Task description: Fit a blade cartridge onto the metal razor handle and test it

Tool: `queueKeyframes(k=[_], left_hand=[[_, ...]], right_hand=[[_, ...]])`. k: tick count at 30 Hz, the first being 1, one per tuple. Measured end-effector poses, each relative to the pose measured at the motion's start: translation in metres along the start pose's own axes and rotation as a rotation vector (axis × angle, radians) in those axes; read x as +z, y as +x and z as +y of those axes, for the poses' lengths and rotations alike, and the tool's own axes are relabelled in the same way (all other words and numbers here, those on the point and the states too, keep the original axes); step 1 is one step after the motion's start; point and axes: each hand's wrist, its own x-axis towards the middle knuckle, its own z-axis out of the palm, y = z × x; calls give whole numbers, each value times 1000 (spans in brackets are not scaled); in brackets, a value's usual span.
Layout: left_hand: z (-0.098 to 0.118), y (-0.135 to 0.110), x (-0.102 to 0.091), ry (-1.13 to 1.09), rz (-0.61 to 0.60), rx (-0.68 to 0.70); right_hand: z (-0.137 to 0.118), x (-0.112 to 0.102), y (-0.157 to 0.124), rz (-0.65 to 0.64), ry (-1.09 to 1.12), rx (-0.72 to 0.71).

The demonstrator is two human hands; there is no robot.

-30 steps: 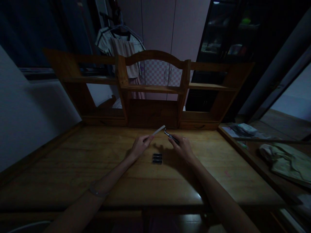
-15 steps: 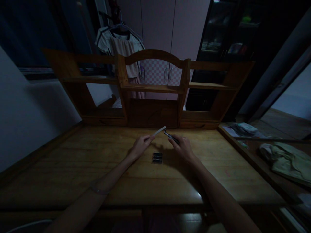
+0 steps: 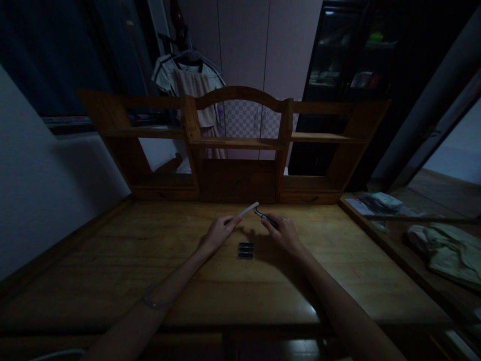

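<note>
My left hand [image 3: 218,233] is closed around a pale, thin flat stick [image 3: 248,208] that points up and to the right. My right hand [image 3: 284,233] is closed on a slim dark metal tool [image 3: 265,217] whose tip points left, almost meeting the stick's end above the wooden desk [image 3: 112,260]. Between and just below my hands, a small dark case [image 3: 245,249] with rows of compartments lies flat on the desk. The room is dim and fine detail is lost.
A wooden hutch with shelves [image 3: 240,143] stands along the desk's back edge. Clothes on a hanger [image 3: 190,75] hang behind it. At the right, a lower surface holds papers [image 3: 376,203] and a crumpled cloth [image 3: 443,248]. A pale wall [image 3: 45,190] borders the left.
Both hands and the items they hold sit slightly lower in view, as the head camera tilted up a little. Their pose relative to each other is the same.
</note>
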Motion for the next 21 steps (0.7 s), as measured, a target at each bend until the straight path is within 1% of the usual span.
queueKeyframes(k=[4,10,16,21], left_hand=[[0,0,-3,-16,14,-34],[3,-1,-2,-36,-19,20],[2,0,-3,-46,-7,-9],[5,0,-2,-84,-70,27]], right_hand=[[-1,-1,0,3,50,-28],[0,-2,0,33,52,-15],[0,-1,0,37,52,-20],[-1,-2,0,51,33,-13]])
